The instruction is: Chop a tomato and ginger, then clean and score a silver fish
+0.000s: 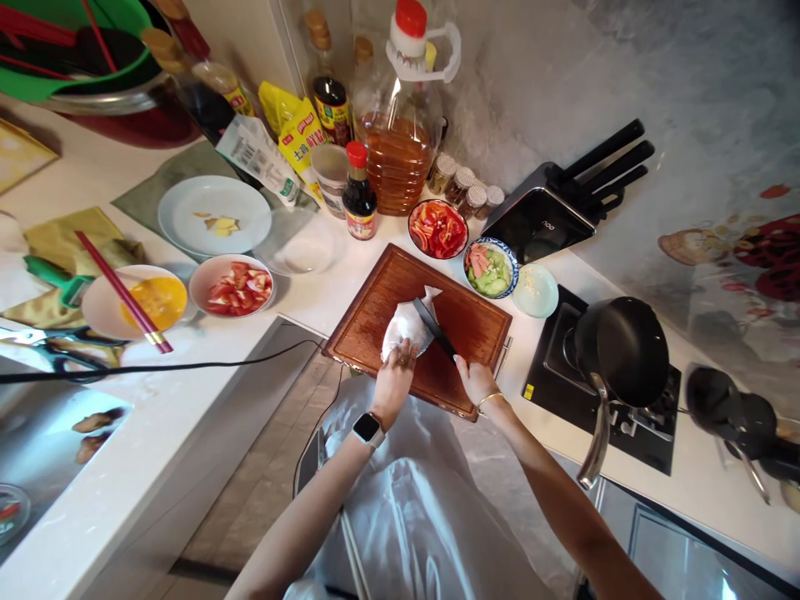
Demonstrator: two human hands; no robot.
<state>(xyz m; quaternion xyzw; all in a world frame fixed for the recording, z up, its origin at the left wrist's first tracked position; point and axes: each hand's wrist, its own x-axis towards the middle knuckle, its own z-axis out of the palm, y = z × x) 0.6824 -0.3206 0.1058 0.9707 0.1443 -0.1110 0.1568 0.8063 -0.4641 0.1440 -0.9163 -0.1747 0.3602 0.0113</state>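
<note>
A pale, silvery whole fish (401,326) lies on the brown wooden cutting board (368,300), its tail toward the back. My left hand (398,367) presses on the near end of the fish, fingers bent over it. In my right hand (476,380) is the handle of a dark-bladed knife (434,327). The blade lies across the fish near its tail; whether it has cut in, I cannot tell. Behind the board stand a bowl of sliced red peppers (438,228) and a patterned bowl with green and pink slices (489,268).
A black wok (625,350) sits on the stove at right, its handle jutting forward. A knife block (541,212), an oil jug (400,158) and sauce bottles line the back. At left are a tomato bowl (232,286), an egg bowl (103,304) with chopsticks, scissors and a black cord.
</note>
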